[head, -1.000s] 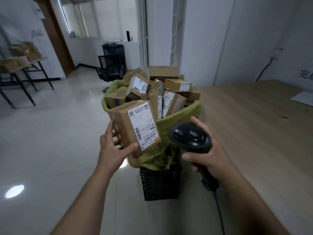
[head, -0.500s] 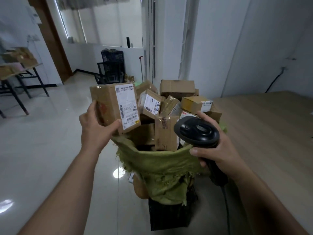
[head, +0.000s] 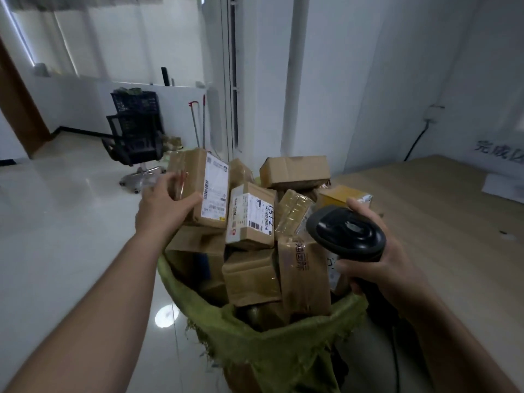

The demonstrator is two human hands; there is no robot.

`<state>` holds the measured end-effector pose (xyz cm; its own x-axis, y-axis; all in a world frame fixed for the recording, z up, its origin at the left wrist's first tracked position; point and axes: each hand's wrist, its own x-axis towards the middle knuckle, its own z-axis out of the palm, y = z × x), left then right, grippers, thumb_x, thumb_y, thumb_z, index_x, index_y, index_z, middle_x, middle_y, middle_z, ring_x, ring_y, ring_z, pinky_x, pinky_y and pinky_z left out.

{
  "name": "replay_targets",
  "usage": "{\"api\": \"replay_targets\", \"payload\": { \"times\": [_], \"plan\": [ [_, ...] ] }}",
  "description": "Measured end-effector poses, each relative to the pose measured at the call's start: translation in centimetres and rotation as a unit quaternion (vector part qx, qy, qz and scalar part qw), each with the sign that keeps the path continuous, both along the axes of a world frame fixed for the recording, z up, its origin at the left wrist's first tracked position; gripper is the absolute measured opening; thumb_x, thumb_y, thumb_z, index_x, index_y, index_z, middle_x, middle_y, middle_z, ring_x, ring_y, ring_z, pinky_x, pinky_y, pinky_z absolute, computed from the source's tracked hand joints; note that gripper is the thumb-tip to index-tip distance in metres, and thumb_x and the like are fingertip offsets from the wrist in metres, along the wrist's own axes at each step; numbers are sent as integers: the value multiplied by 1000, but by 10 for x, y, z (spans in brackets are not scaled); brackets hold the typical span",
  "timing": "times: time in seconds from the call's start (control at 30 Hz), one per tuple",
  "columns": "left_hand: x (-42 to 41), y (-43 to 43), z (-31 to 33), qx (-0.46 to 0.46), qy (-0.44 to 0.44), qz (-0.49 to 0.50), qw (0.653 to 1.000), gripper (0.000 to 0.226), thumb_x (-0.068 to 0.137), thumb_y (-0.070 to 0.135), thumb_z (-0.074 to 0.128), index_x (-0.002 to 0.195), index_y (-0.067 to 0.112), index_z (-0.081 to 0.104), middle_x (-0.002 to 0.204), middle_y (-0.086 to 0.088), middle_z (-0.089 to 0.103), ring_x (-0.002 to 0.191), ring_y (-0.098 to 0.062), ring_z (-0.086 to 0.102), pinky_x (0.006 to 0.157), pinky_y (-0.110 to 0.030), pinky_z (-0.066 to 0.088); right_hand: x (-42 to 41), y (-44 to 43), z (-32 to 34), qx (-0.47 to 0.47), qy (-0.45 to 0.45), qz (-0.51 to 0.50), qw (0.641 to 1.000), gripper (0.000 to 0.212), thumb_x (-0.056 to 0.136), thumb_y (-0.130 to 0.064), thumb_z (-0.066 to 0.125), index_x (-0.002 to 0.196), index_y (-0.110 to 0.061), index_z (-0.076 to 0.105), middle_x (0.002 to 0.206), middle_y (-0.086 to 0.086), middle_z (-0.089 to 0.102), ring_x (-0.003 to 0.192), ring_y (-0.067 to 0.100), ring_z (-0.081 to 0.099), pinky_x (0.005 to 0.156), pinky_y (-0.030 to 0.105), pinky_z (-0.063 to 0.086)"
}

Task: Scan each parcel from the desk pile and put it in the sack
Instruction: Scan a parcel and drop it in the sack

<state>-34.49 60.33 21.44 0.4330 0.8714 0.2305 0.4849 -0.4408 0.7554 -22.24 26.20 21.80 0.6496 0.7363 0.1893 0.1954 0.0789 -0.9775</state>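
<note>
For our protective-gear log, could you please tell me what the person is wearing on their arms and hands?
The left hand and right hand are ungloved, with no ring visible. The left forearm and right forearm are bare to the frame's edge: no sleeve, watch or wristband shows.

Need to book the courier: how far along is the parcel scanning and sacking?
Done: the green sack is heaped with boxes above its rim. In hand: the left hand holds a labelled parcel against the heap; the right hand grips the scanner. Left: releasing this parcel; the visible desk shows no pile, so the remainder is unknown.
</note>
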Motion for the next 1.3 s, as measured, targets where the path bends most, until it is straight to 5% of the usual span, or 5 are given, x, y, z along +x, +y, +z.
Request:
{"api": "replay_targets", "payload": {
  "times": [0.23, 0.57, 1.03, 1.2, 1.3],
  "plan": [
    [36, 38, -23, -87, 4, -20, 996, 45, 101, 40, 39, 143, 24, 42, 141, -9, 51, 125, -33, 47, 91, -37, 37, 7, 15, -9, -1, -1, -58, 998, 111, 49, -12, 89, 143, -38, 36, 124, 2, 59, 66, 7, 67, 54, 18, 52],
    [45, 60, -33, -151, 7, -126, 980, 58, 95, 48, 54, 148, 33, 35, 150, -4, 41, 131, -30, 44, 104, -41, 39, -1, 30, -7, -18, 7, -78, 997, 104, 54, -2, 80, 142, -38, 38, 117, -6, 61, 57, 19, 64, 47, 27, 52],
    [37, -7, -5, 22, -99, -63, 993, 61, 88, 51, 60, 141, 28, 40, 144, -6, 42, 130, -24, 44, 104, -46, 41, -20, -22, -5, -27, -17, -127, 991, 100, 57, -5, 88, 135, -49, 43, 122, -6, 61, 58, 14, 63, 48, 30, 52],
    [25, -115, -9, 60, -160, -122, 978, 43, 88, 36, 66, 126, 24, 50, 123, 2, 50, 103, -15, 54, 83, -39, 52, -30, -75, -6, -8, -25, -151, 988, 107, 48, -11, 90, 138, -44, 41, 126, 1, 60, 63, 7, 64, 48, 26, 50],
    [23, -191, -23, 58, -123, -211, 968, 44, 86, 34, 68, 125, 29, 49, 123, 9, 45, 109, -12, 49, 84, -31, 45, -41, -117, -4, 6, -9, -160, 987, 108, 50, -2, 87, 140, -39, 39, 127, 7, 59, 59, 9, 64, 46, 26, 49]
  ]
}}
